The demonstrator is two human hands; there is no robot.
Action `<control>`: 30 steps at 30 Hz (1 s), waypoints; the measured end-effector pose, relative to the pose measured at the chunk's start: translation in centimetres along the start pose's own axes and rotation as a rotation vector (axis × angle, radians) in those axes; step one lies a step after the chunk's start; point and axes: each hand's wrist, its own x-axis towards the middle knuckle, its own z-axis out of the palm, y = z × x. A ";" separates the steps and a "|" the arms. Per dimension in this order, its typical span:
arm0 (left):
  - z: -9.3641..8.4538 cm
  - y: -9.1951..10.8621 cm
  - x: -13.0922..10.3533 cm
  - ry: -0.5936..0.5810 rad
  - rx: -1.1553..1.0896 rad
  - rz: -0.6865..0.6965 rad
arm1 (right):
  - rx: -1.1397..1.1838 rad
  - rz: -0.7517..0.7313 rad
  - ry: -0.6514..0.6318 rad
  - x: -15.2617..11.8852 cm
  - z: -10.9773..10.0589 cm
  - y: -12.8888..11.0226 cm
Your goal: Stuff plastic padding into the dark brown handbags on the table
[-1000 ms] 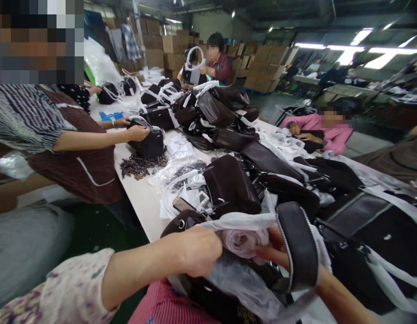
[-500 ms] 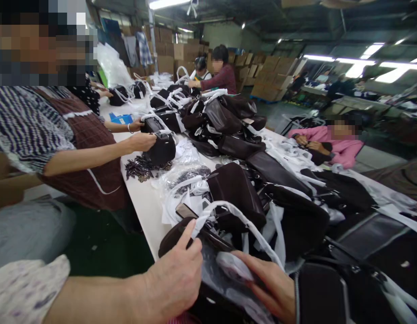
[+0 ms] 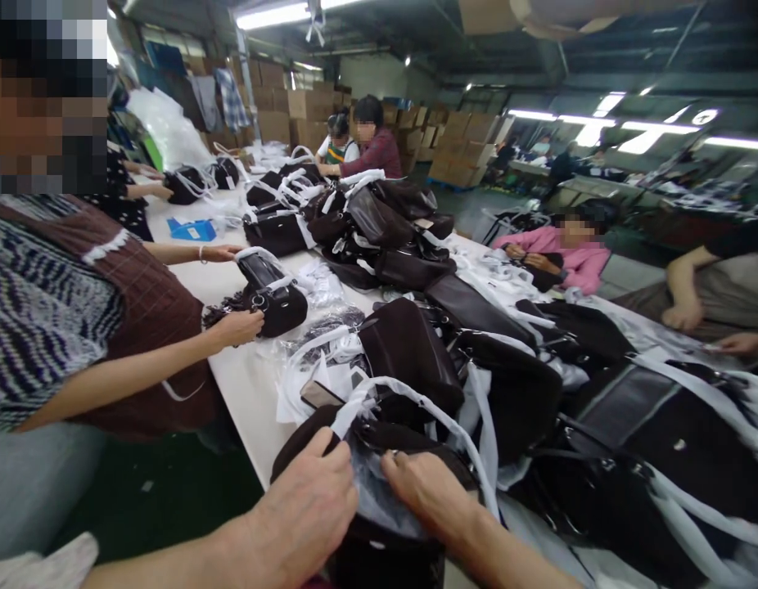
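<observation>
Head camera, and the left hand [image 3: 309, 515] is curling over the near rim of a dark brown bag [image 3: 379, 491] at the table edge, fingers bent and pressed onto the rim, thumb pointing up toward the white wrapped handle [image 3: 416, 409]. The right hand [image 3: 425, 495] is coming in from the other side, fingers close together and lying flat on the clear plastic stuffing [image 3: 370, 491] that is sitting in the mouth of the bag; whether it is pinching the plastic or only pressing on it, I cannot tell. So the bag is lying right between the two hands, directly in front of the person, its opening facing up and its long side running left to right across the view. Both hands are touching it; the left is gripping the edge, the right is on the filling.

Just beyond, another brown bag [image 3: 409, 356] is standing upright, and a heap of bags [image 3: 379, 221] is piling up along the white table [image 3: 244, 384]. On the left a co-worker's hand [image 3: 237, 327] is holding a small black bag [image 3: 274, 298]. Farther off, a person in a pink top [image 3: 569, 262] is leaning at the far side.
</observation>
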 end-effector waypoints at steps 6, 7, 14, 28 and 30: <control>0.1 1.0 1.6 -0.188 0.055 0.002 | 0.265 -0.048 0.043 0.0 -2.3 4.2; 0.4 1.2 1.9 -0.215 0.076 -0.002 | 0.323 -0.053 0.092 -0.9 -3.1 5.2; 3.2 3.3 1.8 -0.204 -0.026 -0.013 | 0.892 0.196 0.135 -12.2 -2.7 10.4; 3.8 4.7 9.9 0.113 -2.003 -0.828 | 0.819 0.506 0.520 -11.8 1.3 4.1; 4.4 5.2 8.8 0.065 -1.953 -0.715 | 0.854 0.624 0.441 -12.8 3.7 3.9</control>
